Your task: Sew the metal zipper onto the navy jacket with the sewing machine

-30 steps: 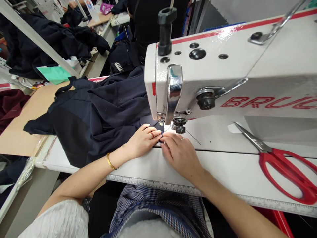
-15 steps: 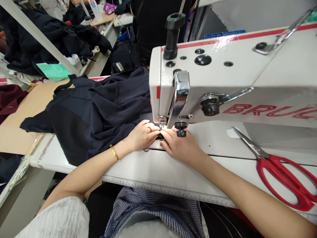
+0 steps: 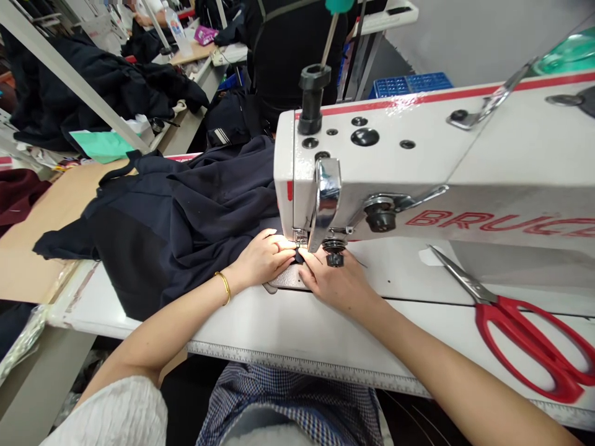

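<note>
A dark navy garment [image 3: 218, 192] lies in folds left of the sewing machine [image 3: 353, 164], one edge running under the needle area [image 3: 301, 238]. My left hand [image 3: 263, 259] is closed on that edge just left of the presser foot, thumb and fingers pinched together. On the other side, my right hand [image 3: 337, 280] pinches the same edge with its fingertips, its far fingers partly hidden behind the machine's black knob [image 3: 334, 259]. A small dark bit of cloth shows between the two sets of fingertips. The needle's tip is too small to make out.
Red-handled scissors [image 3: 525, 347] lie on the white table right of my right forearm. A ruler strip [image 3: 302, 361] runs along the table's front edge. Brown board [image 3: 28, 266] lies at the left. Beyond the machine, a person in black [image 3: 288, 56] sits near dark cloth piles [image 3: 93, 80].
The view has shifted slightly, so the machine sits lower and further left. My fingertips are a little further apart, with more dark cloth showing between them. Both hands keep hold of the garment.
</note>
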The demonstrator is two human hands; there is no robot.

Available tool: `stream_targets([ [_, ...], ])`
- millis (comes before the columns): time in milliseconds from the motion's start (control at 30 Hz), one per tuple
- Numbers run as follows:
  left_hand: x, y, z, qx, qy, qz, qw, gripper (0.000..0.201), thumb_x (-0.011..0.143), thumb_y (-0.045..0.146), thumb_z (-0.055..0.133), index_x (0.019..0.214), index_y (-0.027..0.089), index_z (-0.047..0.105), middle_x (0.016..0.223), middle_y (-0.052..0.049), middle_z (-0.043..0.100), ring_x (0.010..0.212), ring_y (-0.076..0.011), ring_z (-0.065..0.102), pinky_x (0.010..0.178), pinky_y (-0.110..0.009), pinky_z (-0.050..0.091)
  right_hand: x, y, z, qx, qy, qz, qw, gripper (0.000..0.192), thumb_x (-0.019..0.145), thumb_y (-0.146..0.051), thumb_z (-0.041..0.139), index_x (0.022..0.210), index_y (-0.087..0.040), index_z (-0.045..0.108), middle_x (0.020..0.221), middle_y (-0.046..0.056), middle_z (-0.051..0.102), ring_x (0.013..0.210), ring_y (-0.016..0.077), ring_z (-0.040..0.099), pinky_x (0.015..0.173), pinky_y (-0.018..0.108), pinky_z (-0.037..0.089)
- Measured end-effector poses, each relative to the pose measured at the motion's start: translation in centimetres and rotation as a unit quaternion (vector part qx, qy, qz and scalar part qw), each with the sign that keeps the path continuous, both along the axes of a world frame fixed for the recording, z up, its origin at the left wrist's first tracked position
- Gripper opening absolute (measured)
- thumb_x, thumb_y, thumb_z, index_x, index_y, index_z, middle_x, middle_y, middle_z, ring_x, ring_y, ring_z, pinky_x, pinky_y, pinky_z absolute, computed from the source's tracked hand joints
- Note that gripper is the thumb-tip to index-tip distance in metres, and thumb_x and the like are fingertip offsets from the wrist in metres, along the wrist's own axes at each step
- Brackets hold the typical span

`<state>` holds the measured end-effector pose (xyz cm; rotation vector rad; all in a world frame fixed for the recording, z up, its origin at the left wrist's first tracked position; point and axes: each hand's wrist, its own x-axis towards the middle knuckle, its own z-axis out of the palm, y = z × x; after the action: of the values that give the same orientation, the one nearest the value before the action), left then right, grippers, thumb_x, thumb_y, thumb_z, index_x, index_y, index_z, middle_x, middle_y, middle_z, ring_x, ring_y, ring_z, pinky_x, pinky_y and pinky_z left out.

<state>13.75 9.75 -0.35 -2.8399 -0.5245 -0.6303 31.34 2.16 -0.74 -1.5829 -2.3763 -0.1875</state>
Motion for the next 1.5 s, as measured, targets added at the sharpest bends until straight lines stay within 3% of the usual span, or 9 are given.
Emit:
stream_targets([
  [233,0.1,0.5,0.2,0.000,0.011,-0.008,1.000,0.022,0.086,0.026,0.044,0.082,0.019,0.064,0.077,-0.002,0.065,0.075,-0.0138,0.056,0.079,-0.030,0.041,0.4,-0.1,-0.2,0.016,0.023,0.004,1.000,0.025,0.087,-0.030,0.043,0.091,-0.015,0.063,0.078,0.007,0.061,0.081,0.0199,0.050,0.078,0.032,0.031],
  [400,0.0,1.0,-0.2,-0.062,0.002,0.002,0.998,0.023,0.087,0.028,0.044,0.082,0.019,0.064,0.075,-0.001,0.064,0.072,-0.0136,0.056,0.076,-0.029,0.041,0.3,-0.6,-0.1,0.037,0.045,0.087,0.994,0.022,0.088,-0.023,0.039,0.093,-0.018,0.059,0.075,0.004,0.059,0.074,0.0169,0.049,0.066,0.029,0.029],
  [567,0.1,1.1,-0.3,-0.116,-0.002,0.014,0.993,0.024,0.086,0.027,0.043,0.080,0.019,0.064,0.073,-0.001,0.063,0.067,-0.0124,0.055,0.073,-0.029,0.040,-0.5,-0.7,-0.2,0.001,0.043,0.029,0.999,0.025,0.086,-0.028,0.044,0.104,-0.016,0.056,0.084,0.004,0.060,0.072,0.0174,0.047,0.066,0.030,0.029],
  [900,0.3,0.7,0.0,-0.102,0.011,0.000,0.995,0.028,0.087,0.027,0.039,0.076,0.018,0.063,0.070,-0.002,0.061,0.069,-0.0139,0.053,0.070,-0.029,0.037,-1.3,-0.6,0.0,-0.032,0.060,0.036,0.997,0.020,0.083,-0.028,0.045,0.094,-0.017,0.058,0.079,0.003,0.058,0.071,0.0170,0.046,0.072,0.030,0.028],
  [1033,0.0,0.5,0.3,-0.065,0.051,-0.012,0.996,0.021,0.086,0.020,0.042,0.096,0.022,0.061,0.081,0.000,0.063,0.075,-0.0134,0.053,0.074,-0.030,0.036,-0.6,-0.6,0.0,-0.029,0.091,0.040,0.995,0.019,0.083,-0.030,0.046,0.096,-0.021,0.057,0.096,0.003,0.059,0.081,0.0179,0.049,0.076,0.031,0.028],
  [1100,-0.2,0.6,0.3,-0.053,0.046,-0.032,0.997,0.022,0.086,0.019,0.043,0.100,0.023,0.059,0.084,0.001,0.064,0.076,-0.0125,0.053,0.075,-0.029,0.035,-0.3,-0.6,-0.1,-0.010,0.097,0.032,0.995,0.022,0.083,-0.030,0.046,0.100,-0.020,0.056,0.090,0.004,0.060,0.080,0.0182,0.049,0.078,0.032,0.028],
  [1200,-0.4,1.1,0.1,-0.046,0.028,-0.050,0.997,0.018,0.087,0.023,0.044,0.088,0.021,0.062,0.083,0.001,0.065,0.076,-0.0121,0.053,0.077,-0.029,0.035,-0.1,-0.5,-0.3,-0.003,0.073,0.022,0.997,0.021,0.084,-0.030,0.045,0.096,-0.018,0.057,0.078,0.003,0.061,0.072,0.0175,0.049,0.080,0.034,0.028],
  [1500,-0.1,2.4,0.1,-0.063,0.018,-0.022,0.998,0.025,0.086,0.023,0.041,0.083,0.021,0.065,0.066,-0.001,0.058,0.076,-0.0155,0.051,0.079,-0.031,0.035,0.0,0.2,-0.8,-0.005,0.056,-0.016,0.998,0.024,0.085,-0.030,0.044,0.100,-0.019,0.060,0.075,0.005,0.063,0.071,0.0192,0.053,0.072,0.033,0.030],
])
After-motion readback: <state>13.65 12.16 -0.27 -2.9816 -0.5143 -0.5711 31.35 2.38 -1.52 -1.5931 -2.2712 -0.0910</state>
